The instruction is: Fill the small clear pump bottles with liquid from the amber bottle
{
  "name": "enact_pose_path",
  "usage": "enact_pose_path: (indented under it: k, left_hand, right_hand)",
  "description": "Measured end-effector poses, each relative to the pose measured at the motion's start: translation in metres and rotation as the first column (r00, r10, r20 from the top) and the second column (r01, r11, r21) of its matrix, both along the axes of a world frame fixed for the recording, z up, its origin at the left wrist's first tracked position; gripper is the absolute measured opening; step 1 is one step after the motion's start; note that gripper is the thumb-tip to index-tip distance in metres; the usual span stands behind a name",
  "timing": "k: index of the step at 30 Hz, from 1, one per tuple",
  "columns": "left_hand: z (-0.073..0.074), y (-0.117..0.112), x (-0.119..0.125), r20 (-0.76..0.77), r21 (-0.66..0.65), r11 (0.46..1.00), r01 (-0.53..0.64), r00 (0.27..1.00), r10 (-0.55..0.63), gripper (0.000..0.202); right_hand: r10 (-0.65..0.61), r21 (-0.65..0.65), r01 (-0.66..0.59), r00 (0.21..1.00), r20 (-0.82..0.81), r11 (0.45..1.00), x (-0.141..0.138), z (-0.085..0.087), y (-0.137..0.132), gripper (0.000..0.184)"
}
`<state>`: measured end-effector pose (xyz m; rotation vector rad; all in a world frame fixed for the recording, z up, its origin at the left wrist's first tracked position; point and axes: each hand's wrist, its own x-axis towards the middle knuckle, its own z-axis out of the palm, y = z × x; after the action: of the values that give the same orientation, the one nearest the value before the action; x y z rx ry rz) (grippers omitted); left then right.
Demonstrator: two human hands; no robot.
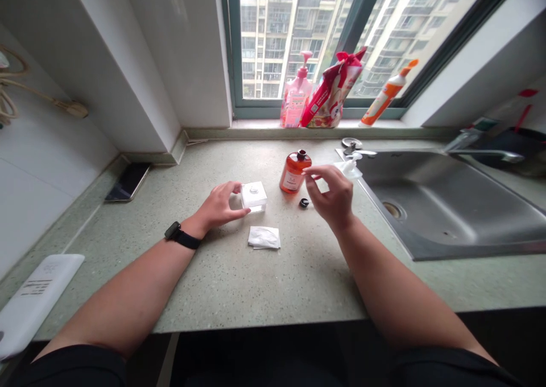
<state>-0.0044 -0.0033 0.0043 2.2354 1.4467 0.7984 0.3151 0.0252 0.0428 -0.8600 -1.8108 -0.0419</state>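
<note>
My left hand (220, 205) grips a small clear plastic box (254, 196) that rests on the speckled counter (239, 279). My right hand (333, 196) is raised a little above the counter and pinches a white pump dispenser head (350, 168) between thumb and fingers. An orange bottle (294, 172) with its neck uncapped stands just left of that hand. A small black cap (303, 203) lies on the counter below the bottle. In front of the box lies a folded white wipe packet (264, 237).
A steel sink (447, 205) with a tap fills the right side. On the window sill stand a pink pump bottle (296, 94), a red pouch (333, 91) and an orange-capped bottle (386, 97). A phone (128, 181) lies far left; a white device (34, 299) sits at the near left edge.
</note>
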Motion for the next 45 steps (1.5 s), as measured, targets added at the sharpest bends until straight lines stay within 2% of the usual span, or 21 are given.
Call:
enact_pose_path:
  k: [2, 4, 7, 9, 12, 15, 17, 20, 22, 23, 24, 26, 28, 29, 31, 34, 37, 41, 45]
  left_hand:
    - [-0.001, 0.002, -0.001, 0.005, -0.003, 1.0, -0.028, 1.0, 0.028, 0.055]
    - [-0.001, 0.003, -0.001, 0.011, -0.004, 0.999, -0.048, 0.999, 0.048, 0.054]
    - [-0.002, 0.003, -0.002, 0.02, 0.001, 0.998, -0.058, 0.998, 0.058, 0.054]
    - [-0.003, 0.004, -0.002, 0.03, 0.006, 0.998, -0.055, 0.998, 0.055, 0.055]
    - [-0.004, 0.004, -0.002, 0.052, 0.008, 0.999, -0.047, 0.998, 0.046, 0.057]
    - [-0.005, 0.005, -0.002, 0.068, 0.006, 0.999, -0.042, 0.997, 0.041, 0.058]
    - [-0.006, 0.005, -0.002, 0.07, 0.012, 0.999, -0.04, 0.997, 0.039, 0.059]
    - [-0.005, 0.004, -0.002, 0.065, 0.033, 0.999, -0.03, 0.998, 0.028, 0.059]
    - [-0.005, 0.003, -0.003, 0.056, 0.064, 0.998, -0.018, 0.998, 0.014, 0.059]
    - [-0.004, 0.003, -0.003, 0.049, 0.087, 0.996, -0.01, 0.999, 0.006, 0.059]
    - [-0.004, 0.002, -0.002, 0.04, 0.113, 0.994, -0.001, 0.999, -0.003, 0.06]
    - [-0.003, 0.0, -0.002, 0.02, 0.168, 0.986, 0.026, 0.999, -0.03, 0.061]
    - [-0.004, -0.001, -0.001, -0.002, 0.216, 0.974, 0.063, 0.998, -0.064, 0.061]
    - [-0.004, -0.001, 0.0, -0.014, 0.239, 0.968, 0.079, 0.997, -0.078, 0.061]
    - [-0.004, -0.002, 0.002, -0.038, 0.28, 0.955, 0.102, 0.995, -0.095, 0.062]
    - [-0.004, -0.003, 0.004, -0.07, 0.311, 0.943, 0.121, 0.992, -0.104, 0.059]
    - [-0.002, -0.005, 0.007, -0.09, 0.309, 0.942, 0.13, 0.99, -0.107, 0.057]
    - [0.0, -0.007, 0.008, -0.108, 0.294, 0.948, 0.122, 0.99, -0.093, 0.057]
    - [0.003, -0.008, 0.009, -0.129, 0.273, 0.954, 0.122, 0.988, -0.09, 0.058]
  right_hand:
    - [0.138, -0.091, -0.124, 0.976, 0.167, 0.988, -0.011, -0.003, -0.009, 0.012]
    - [0.303, -0.295, -0.196, 0.873, 0.382, 0.935, -0.023, -0.01, -0.017, 0.013]
    - [0.463, -0.547, -0.122, 0.698, 0.546, 0.828, -0.036, -0.019, -0.025, 0.012]
    - [0.509, -0.62, -0.077, 0.653, 0.56, 0.781, -0.039, -0.02, -0.029, 0.014]
    - [0.55, -0.668, -0.081, 0.646, 0.53, 0.74, -0.04, -0.019, -0.03, 0.013]
    - [0.61, -0.71, -0.145, 0.645, 0.461, 0.689, -0.04, -0.017, -0.029, 0.005]
    - [0.655, -0.739, -0.204, 0.648, 0.39, 0.642, -0.039, -0.017, -0.028, 0.007]
    - [0.674, -0.78, -0.309, 0.715, 0.187, 0.544, -0.034, -0.018, -0.022, 0.005]
    - [0.614, -0.765, -0.399, 0.79, -0.006, 0.506, -0.029, -0.018, -0.016, 0.007]
    - [0.56, -0.731, -0.442, 0.823, -0.099, 0.52, -0.028, -0.019, -0.013, 0.011]
    - [0.496, -0.681, -0.471, 0.85, -0.179, 0.561, -0.026, -0.019, -0.01, 0.014]
    - [0.361, -0.555, -0.458, 0.889, -0.281, 0.694, -0.024, -0.02, -0.006, 0.017]
    - [0.242, -0.425, -0.353, 0.925, -0.293, 0.834, -0.025, -0.02, -0.006, 0.02]
    - [0.196, -0.363, -0.287, 0.943, -0.267, 0.887, -0.026, -0.02, -0.007, 0.022]
    - [0.14, -0.244, -0.182, 0.974, -0.179, 0.953, -0.029, -0.02, -0.01, 0.022]
    - [0.144, -0.112, -0.147, 0.989, -0.031, 0.983, -0.035, -0.024, -0.016, 0.025]
    - [0.199, -0.071, -0.192, 0.975, 0.103, 0.979, -0.041, -0.029, -0.019, 0.027]
    - [0.25, -0.153, -0.22, 0.943, 0.218, 0.963, -0.043, -0.031, -0.022, 0.026]
    - [0.302, -0.238, -0.245, 0.921, 0.245, 0.94, -0.04, -0.026, -0.025, 0.028]
